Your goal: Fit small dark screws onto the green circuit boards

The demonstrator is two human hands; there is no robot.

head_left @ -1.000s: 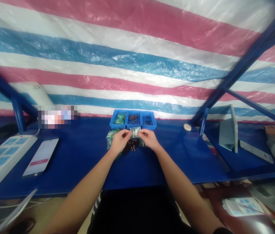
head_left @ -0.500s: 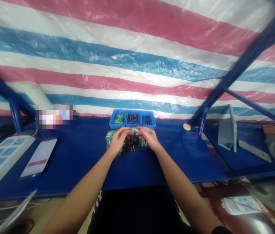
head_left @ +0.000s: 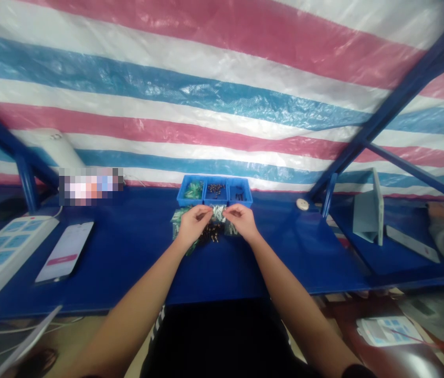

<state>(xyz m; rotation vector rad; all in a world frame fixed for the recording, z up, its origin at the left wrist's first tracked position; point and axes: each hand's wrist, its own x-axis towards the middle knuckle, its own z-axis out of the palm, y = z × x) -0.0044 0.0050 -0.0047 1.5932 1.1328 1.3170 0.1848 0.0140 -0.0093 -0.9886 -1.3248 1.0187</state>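
Note:
Between both hands is a small clear plastic bag [head_left: 219, 213] with pale pieces in it. My left hand [head_left: 194, 224] pinches its left edge, and my right hand [head_left: 241, 220] pinches the right edge. Just below the bag lies a pile of small dark and brass-coloured parts [head_left: 212, 233], too small to name. Green bagged pieces [head_left: 176, 216] sit by my left hand, partly hidden by it. Another clear bag [head_left: 230, 229] lies under my right hand. Behind the hands stands a blue three-compartment tray [head_left: 181, 201] with green pieces, brass-and-dark parts and dark pieces.
A lit phone [head_left: 64, 253] and a white power strip [head_left: 5, 247] lie on the blue table [head_left: 127, 236] at left. To the right are a round pale object [head_left: 302, 204] and a tablet in a stand [head_left: 368, 210]. Another person's hand [head_left: 441, 211] rests at far right.
The bag between my hands has tipped to face me and is spread wider, so its pale contents show more clearly. My hands stay nearly in place; the view has shifted slightly.

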